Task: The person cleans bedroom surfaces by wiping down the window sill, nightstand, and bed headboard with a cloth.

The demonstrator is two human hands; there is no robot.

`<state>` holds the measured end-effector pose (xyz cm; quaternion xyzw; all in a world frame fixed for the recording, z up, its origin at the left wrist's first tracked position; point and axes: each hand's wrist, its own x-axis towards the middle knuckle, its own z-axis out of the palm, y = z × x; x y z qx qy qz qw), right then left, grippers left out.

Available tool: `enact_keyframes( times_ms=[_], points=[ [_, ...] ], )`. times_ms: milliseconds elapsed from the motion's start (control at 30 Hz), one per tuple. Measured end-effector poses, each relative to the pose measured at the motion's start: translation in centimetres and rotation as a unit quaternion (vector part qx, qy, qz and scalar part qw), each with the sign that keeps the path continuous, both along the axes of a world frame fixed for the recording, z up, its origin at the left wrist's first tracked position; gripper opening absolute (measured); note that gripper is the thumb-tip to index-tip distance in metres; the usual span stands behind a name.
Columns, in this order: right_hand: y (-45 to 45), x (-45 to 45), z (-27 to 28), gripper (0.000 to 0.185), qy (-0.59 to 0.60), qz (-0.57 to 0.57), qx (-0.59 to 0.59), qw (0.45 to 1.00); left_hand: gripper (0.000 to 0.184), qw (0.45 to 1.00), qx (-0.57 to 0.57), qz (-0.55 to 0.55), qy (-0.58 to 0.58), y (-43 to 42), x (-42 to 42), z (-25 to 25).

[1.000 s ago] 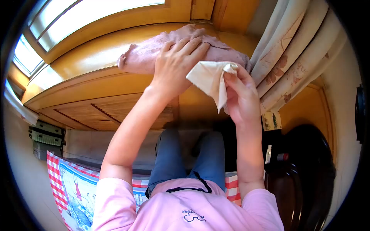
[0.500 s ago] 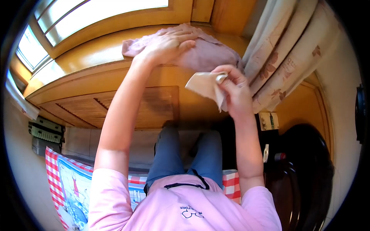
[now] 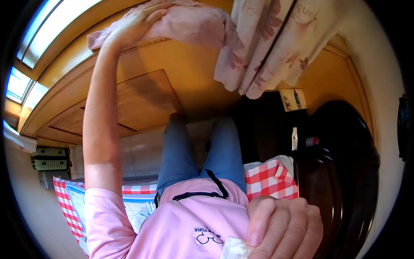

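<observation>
Head view: pink cloth (image 3: 194, 25) on wooden ledge (image 3: 74, 59), long axis running along it, bulk stretching rightward from left hand (image 3: 137, 25) toward curtain (image 3: 269, 52). Left hand nearer: laid flat on cloth's left part, fingers extended. Right hand (image 3: 286, 226) well apart (down by pink shirt (image 3: 181, 233)), fingers closed on pale cloth (image 3: 234, 249).

The person wore a pale pink T-shirt (image 3: 172, 231), its cloth softly creased across the front. Well apart from the left hand (image 3: 138, 26), a short, loose sleeve (image 3: 105, 216) ended above the elbow. Just beside the right hand (image 3: 284, 226), small dark lettering (image 3: 207, 231), partly legible as YORK, topped a rounded outline logo (image 3: 210, 239). Beyond that hand were a black waist cord (image 3: 200, 194) and blue-grey trousers (image 3: 176, 151).
</observation>
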<state>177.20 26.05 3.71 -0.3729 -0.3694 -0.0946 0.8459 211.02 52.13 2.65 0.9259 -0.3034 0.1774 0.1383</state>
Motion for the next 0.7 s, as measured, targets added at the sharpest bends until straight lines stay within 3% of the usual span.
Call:
enact_keyframes(
  times_ms=[167, 233, 333, 367, 433, 500, 567, 700],
  points=[
    [-2.0, -1.5, -1.1, 0.020, -0.003, -0.017, -0.019, 1.000, 0.049, 0.998, -0.037, -0.013, 0.045, 0.5, 0.6, -0.2],
    [-2.5, -1.9, -2.9, 0.020, 0.012, -0.061, 0.007, 0.998, 0.050, 0.999, -0.009, -0.029, 0.030, 0.8, 1.7, -0.3],
    [-4.3, 1.1, -8.8, 0.014, 0.049, -0.086, -0.019, 0.995, 0.046, 0.993, -0.079, -0.061, 0.069, 0.1, 0.2, -0.3],
    [-4.9, 1.4, -9.1, 0.013, 0.139, -0.119, -0.065, 0.981, 0.046, 0.992, -0.079, -0.071, 0.071, -0.5, -0.1, -0.5],
    [-6.0, 2.2, -12.8, 0.014, 0.350, -0.152, -0.118, 0.917, 0.046, 0.998, 0.020, 0.017, -0.060, -1.3, -0.9, -0.8],
    [-6.2, 3.1, -16.3, 0.018, 0.412, -0.157, -0.089, 0.893, 0.059, 0.993, 0.069, 0.050, -0.076, -3.4, -2.9, -0.7],
    [-5.5, 3.5, -15.9, 0.019, 0.377, -0.142, -0.115, 0.908, 0.048, 0.983, 0.069, 0.047, -0.165, -5.5, -3.9, -1.6],
    [-4.1, 8.1, -9.8, 0.020, 0.241, -0.102, -0.165, 0.951, 0.042, 0.972, -0.008, 0.013, -0.235, -7.7, -4.8, -3.4]
  ],
)
